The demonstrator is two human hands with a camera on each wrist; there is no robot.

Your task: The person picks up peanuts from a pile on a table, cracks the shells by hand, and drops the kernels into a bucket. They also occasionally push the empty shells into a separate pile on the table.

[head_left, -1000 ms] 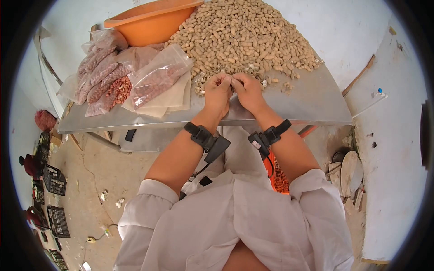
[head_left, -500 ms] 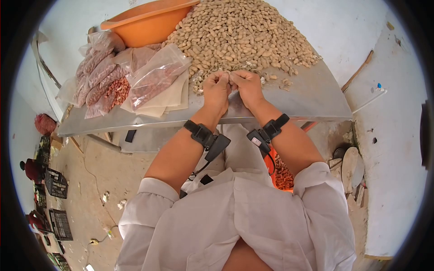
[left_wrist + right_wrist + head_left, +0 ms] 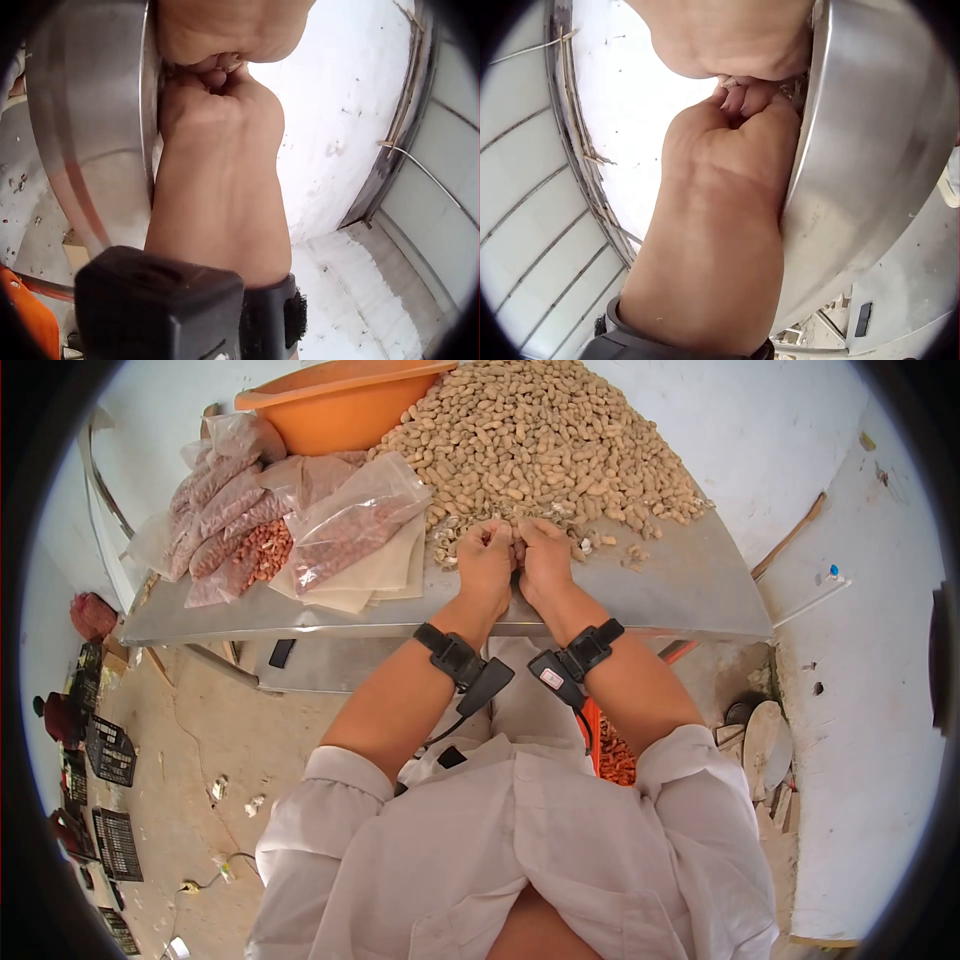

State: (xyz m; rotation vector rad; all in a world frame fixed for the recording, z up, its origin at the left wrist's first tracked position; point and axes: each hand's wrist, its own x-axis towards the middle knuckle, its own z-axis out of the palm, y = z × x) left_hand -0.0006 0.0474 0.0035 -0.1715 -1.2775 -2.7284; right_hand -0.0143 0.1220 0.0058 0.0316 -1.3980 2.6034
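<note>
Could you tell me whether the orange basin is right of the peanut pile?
No, the orange basin is left of the peanut pile in the head view.

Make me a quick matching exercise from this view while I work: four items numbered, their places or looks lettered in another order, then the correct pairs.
1. Orange basin
2. Unshelled peanut heap
3. Front clear plastic bag
4. Left hand and right hand

A. Fingers curled, close together near the tabletop's front edge
B. Behind the bags, at the back of the table
C. Reddish kernels inside, lying on pale sheets
D. Tan, piled widest of all on the table

Pairs: 1-B, 2-D, 3-C, 4-A
</note>
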